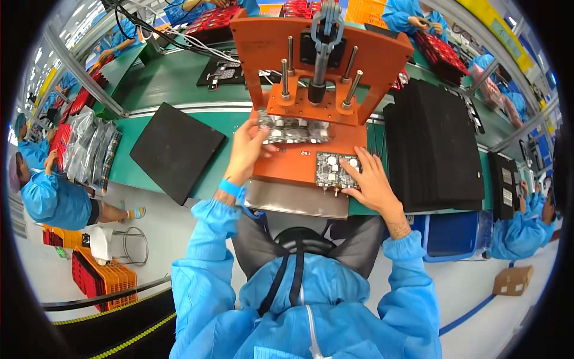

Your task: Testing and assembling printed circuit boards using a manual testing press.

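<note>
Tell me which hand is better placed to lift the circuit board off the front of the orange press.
Probably the right hand: its fingers already rest on the circuit board. The left hand is busy at the boards under the press plate.

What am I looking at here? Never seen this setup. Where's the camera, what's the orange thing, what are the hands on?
There is one picture, from a fisheye camera on the worker's head, looking down; straight edges bend near the rim. The blue sleeves at the bottom are the worker's own arms. The orange press fixture is a hand-operated jig with a grey lever and metal guide rods, standing on a green workbench. The left hand touches a circuit board under the press plate. The right hand rests on a second circuit board on the base. A black foam pad lies left; stacked black trays stand right. Other workers sit around.
</note>
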Motion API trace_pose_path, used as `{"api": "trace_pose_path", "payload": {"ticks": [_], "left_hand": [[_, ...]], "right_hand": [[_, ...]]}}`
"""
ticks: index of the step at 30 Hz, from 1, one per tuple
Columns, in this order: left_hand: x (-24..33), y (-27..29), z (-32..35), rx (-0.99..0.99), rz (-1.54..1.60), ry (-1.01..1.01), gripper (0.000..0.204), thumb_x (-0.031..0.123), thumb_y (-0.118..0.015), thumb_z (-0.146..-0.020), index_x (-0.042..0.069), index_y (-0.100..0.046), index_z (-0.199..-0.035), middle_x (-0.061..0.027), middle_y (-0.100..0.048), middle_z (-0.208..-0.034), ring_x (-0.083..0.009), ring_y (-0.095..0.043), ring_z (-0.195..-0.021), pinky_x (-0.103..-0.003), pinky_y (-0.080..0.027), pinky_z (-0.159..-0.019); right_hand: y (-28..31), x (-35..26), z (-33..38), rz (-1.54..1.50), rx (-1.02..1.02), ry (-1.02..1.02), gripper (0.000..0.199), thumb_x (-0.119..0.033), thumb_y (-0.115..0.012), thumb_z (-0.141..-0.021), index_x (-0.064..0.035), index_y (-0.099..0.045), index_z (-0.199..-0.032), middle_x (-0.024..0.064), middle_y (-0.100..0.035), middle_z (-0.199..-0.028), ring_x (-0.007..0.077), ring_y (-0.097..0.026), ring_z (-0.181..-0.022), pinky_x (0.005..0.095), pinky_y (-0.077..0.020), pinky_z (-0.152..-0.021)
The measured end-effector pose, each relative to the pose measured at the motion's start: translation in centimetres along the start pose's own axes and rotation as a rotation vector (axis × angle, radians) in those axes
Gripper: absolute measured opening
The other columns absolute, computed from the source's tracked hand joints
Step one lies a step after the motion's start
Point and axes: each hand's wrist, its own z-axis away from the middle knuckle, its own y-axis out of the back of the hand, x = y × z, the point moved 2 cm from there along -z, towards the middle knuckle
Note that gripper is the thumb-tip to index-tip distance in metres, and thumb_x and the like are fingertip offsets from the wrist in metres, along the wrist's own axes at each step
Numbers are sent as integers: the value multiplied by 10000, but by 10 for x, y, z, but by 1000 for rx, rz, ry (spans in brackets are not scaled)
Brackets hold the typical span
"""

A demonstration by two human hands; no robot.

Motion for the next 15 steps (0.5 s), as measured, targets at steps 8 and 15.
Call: {"api": "trace_pose_path", "payload": {"ticks": [8,15], "left_hand": [[-41,87,136,338,219,2,318,158,-578,-958,35,-449,-1222,-63,-650,-934,-96,-537,-609,-237,-422,-518],[-72,83,200,567,345,-12,415,142,-598,-948,21,-368,-1272,-81,-655,-851,-107,-524,-530,-250,-438,-499]], "right_hand": [[12,1,3,-282,78,-1,647,-275,-814,-637,-175,-610,-1243,194,-435,-1273,376,-421,-1181,483,-320,-1025],[-17,-24,-80,-96,157,234,565,-295,-758,-731,-236,-599,-1270,200,-473,-1291,395,-475,-1146,505,-370,-971]]}}
